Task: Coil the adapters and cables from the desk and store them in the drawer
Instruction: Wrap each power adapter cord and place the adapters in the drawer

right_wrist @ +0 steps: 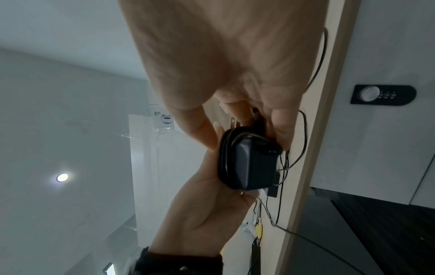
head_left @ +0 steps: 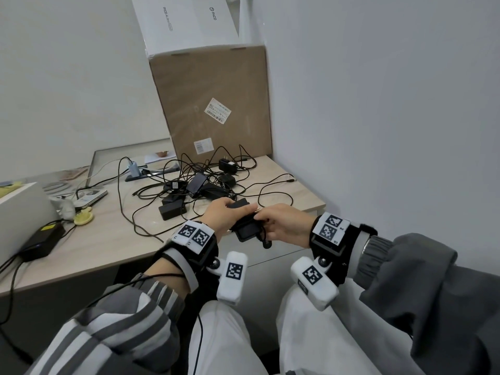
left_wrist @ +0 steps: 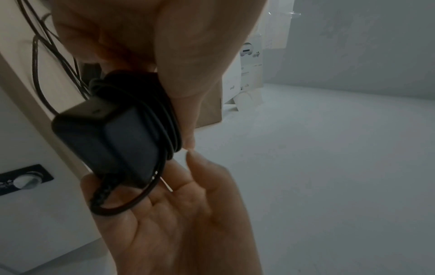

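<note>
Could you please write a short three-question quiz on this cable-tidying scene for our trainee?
1. True or false: the cable is wrapped around the black adapter.
2. Which hand pinches the cable's end: (a) left hand, (b) right hand?
3. What stands behind the tangled pile on the desk?

Key: 1 true. 2 b. 3 a brown cardboard box.

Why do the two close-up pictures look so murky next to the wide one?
Head view: evenly lit and sharp on the desk, though walls bow at the edges. Left wrist view: dim and greyish, the right hand smeared with blur, the adapter fairly clear. Right wrist view: also dim, the near hand soft, and a ceiling lamp flares white.
</note>
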`<state>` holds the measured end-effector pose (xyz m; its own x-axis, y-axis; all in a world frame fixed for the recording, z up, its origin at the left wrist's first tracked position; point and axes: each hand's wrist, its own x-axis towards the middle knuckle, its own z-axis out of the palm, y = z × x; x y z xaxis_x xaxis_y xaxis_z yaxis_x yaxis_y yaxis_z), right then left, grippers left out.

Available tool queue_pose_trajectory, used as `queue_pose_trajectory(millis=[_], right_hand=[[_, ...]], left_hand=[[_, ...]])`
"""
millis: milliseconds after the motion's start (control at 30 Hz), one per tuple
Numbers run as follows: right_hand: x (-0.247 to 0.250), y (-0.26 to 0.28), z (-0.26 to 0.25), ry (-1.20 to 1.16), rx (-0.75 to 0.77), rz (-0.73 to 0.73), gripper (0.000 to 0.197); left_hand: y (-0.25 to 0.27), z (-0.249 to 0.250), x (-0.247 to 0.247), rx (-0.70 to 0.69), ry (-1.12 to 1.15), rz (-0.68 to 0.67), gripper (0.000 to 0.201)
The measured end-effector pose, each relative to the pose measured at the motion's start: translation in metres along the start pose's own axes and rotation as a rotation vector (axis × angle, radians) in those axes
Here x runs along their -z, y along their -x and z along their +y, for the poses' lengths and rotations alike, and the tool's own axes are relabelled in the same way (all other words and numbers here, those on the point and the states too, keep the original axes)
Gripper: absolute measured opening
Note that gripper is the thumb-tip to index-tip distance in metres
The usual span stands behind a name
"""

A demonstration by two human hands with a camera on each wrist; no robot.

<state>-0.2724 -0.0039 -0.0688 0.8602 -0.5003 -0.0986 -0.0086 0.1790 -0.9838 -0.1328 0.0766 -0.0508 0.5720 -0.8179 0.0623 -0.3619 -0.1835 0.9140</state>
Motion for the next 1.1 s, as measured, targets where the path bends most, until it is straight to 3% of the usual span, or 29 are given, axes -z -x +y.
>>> queue_pose_trajectory(millis=[133, 267, 433, 633, 767, 867, 967, 1100], right_hand=[[0.000, -0.003, 0.008, 0.114, 0.074, 0.020, 0.029], [0.000, -0.007, 0.008, 0.114, 0.130, 0.085, 0.022], [0.000, -0.011, 0.009, 0.117, 0.175, 0.126, 0.025], [0.009, -0.014, 0.019, 0.401, 0.195, 0.145, 0.025], [0.011, -0.012, 0.022, 0.408, 0.147, 0.122, 0.029], [0.023, -0.017, 0.031, 0.416, 0.107, 0.251, 0.029], [0.041, -0.029, 0.052, 0.435, -0.022, 0.403, 0.009], [0.051, -0.056, 0.073, 0.470, -0.191, 0.516, 0.024]], left_hand=[[-0.002, -0.004, -0.002, 0.021, 0.077, -0.020, 0.038], [0.002, -0.007, -0.008, 0.123, 0.350, -0.069, 0.035], [0.007, -0.006, -0.013, 0.251, 0.644, -0.251, 0.040], [0.006, -0.013, -0.021, 0.223, 0.595, -0.185, 0.030], [0.002, -0.022, -0.021, 0.246, 0.559, -0.107, 0.019], [-0.005, -0.032, -0.013, 0.267, 0.548, -0.003, 0.025], [-0.009, -0.041, -0.002, 0.260, 0.561, 0.062, 0.026], [-0.008, -0.049, 0.005, 0.237, 0.542, 0.089, 0.034]])
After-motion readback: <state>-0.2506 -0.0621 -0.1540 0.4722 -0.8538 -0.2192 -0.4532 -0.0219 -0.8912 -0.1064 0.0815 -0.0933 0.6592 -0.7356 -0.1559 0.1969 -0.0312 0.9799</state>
